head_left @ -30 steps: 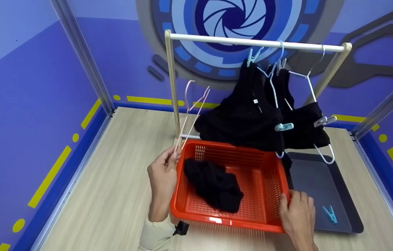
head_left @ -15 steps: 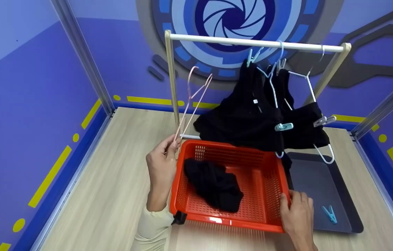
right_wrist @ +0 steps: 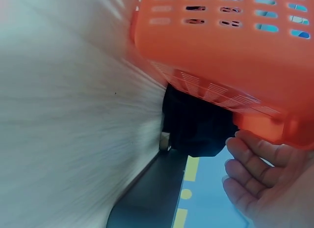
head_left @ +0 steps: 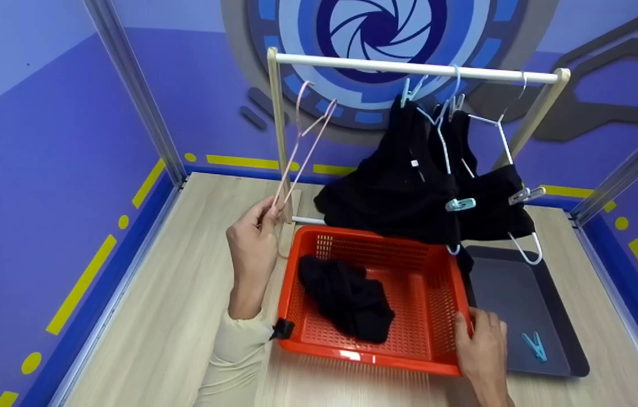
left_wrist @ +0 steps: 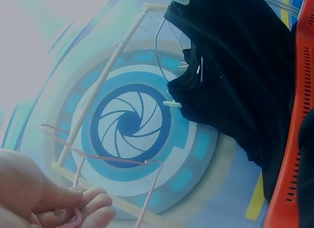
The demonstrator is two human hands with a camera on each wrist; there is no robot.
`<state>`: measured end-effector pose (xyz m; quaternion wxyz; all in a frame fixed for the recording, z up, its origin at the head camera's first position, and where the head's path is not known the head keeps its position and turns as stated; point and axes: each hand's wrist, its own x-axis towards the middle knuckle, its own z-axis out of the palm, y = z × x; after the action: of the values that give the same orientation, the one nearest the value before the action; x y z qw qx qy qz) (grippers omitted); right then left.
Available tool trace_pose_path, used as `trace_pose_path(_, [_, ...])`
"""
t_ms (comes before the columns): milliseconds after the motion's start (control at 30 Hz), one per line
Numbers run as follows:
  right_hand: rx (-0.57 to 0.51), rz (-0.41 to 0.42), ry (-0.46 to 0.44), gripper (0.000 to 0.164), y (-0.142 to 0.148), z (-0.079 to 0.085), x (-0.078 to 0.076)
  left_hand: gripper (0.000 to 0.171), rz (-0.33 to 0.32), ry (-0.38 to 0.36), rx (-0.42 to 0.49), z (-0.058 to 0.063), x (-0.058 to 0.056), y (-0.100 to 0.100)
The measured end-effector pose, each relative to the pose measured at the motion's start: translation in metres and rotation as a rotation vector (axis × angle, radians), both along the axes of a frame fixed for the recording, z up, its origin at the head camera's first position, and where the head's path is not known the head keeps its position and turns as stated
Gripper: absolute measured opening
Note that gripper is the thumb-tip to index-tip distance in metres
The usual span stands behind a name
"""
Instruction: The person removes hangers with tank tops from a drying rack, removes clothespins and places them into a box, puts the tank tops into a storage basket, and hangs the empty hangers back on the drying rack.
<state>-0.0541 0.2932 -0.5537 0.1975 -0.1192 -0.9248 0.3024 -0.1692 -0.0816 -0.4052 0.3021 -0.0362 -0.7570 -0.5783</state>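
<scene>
My left hand (head_left: pixel 254 243) pinches one end of a pink clothes hanger (head_left: pixel 300 134) between thumb and fingers, left of the red basket (head_left: pixel 409 368). The hanger points upward, near the rack's left post, with no garment on it. In the left wrist view its wire (left_wrist: pixel 113 158) crosses in front of the wall. Inside the basket lies a crumpled black garment (head_left: pixel 350 299). My right hand (head_left: pixel 483 345) holds the basket's right rim, thumb over the edge. The right wrist view shows its curled fingers (right_wrist: pixel 250 176) just outside that rim.
Behind the basket stands a clothes rack (head_left: pixel 353 63). Black garments (head_left: pixel 387 186) hang from its bar on blue and white hangers, held with clothespins (head_left: pixel 460 204). A grey tray (head_left: pixel 508 294) at the right holds a blue clothespin (head_left: pixel 535 346). Walls enclose the table.
My left hand has risen and moved slightly left, away from the basket's rim, lifting the pink hanger toward the rack bar's height. My right hand and the basket stay in place.
</scene>
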Motion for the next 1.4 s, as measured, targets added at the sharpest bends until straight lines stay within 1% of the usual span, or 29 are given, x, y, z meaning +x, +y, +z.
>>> trace_pose_path(167, [-0.016, 0.001, -0.025, 0.034, 0.001, -0.001, 0.000, 0.020, 0.006, 0.014, -0.007, 0.008, -0.006, -0.002])
trace_pose_path(300, [-0.035, -0.010, -0.088, 0.038, 0.001, 0.000, 0.003, 0.020, 0.004, 0.010, -0.006, 0.010, -0.010, -0.002])
trace_pose_path(433, [-0.047, -0.014, -0.109, 0.040, 0.001, -0.001, 0.006, 0.021, -0.001, 0.001, 0.006, 0.011, -0.013, -0.002])
trace_pose_path(633, [-0.061, -0.001, -0.125, 0.043, 0.001, -0.002, 0.005, 0.021, 0.007, -0.005, 0.009, 0.016, -0.021, -0.004])
trace_pose_path(800, [-0.064, -0.005, -0.110, 0.042, 0.002, -0.002, 0.006, 0.020, 0.009, -0.023, -0.003, 0.019, -0.025, -0.006])
trace_pose_path(1000, [-0.094, 0.010, -0.120, 0.041, 0.000, 0.000, 0.004, 0.019, 0.043, -0.043, -0.020, 0.026, -0.029, -0.011])
trace_pose_path(1133, [-0.109, 0.001, -0.111, 0.040, -0.001, 0.000, 0.003, 0.020, 0.037, -0.057, -0.035, 0.030, -0.033, -0.011])
trace_pose_path(1300, [-0.117, -0.021, -0.065, 0.038, 0.000, 0.000, 0.002, 0.021, 0.018, -0.069, -0.055, 0.035, -0.038, -0.007])
trace_pose_path(1400, [-0.109, -0.020, -0.035, 0.037, 0.001, -0.001, 0.002, 0.020, 0.018, -0.059, -0.089, 0.036, -0.040, -0.006])
